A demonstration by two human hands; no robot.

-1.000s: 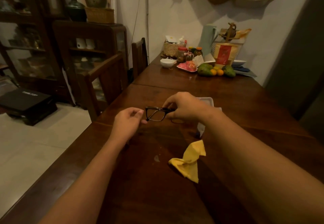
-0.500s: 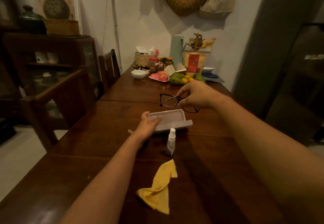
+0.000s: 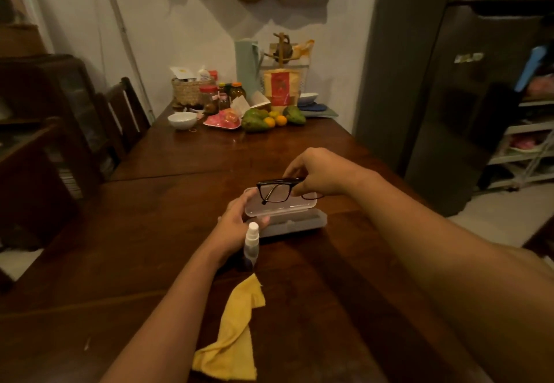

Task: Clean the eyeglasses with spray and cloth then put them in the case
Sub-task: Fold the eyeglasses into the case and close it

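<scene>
Since the earlier frame the left hand (image 3: 239, 218) has closed its grip on the left end of the case (image 3: 287, 216) and raised the lid, and the right hand (image 3: 317, 173) has brought the glasses (image 3: 275, 192) down over it. The table (image 3: 344, 277) is dark wood and fills most of the view, with bowls, jars and fruit (image 3: 260, 119) crowded at its far end by the wall. The case sits mid-table, translucent, its lid tilted partly open. A crumpled yellow cloth (image 3: 233, 331) lies nearer the person. The glasses, folded and black-framed, hang just above the lid, pinched at one end by the right fingers. The spray (image 3: 251, 244) stands upright just beside the left wrist.
</scene>
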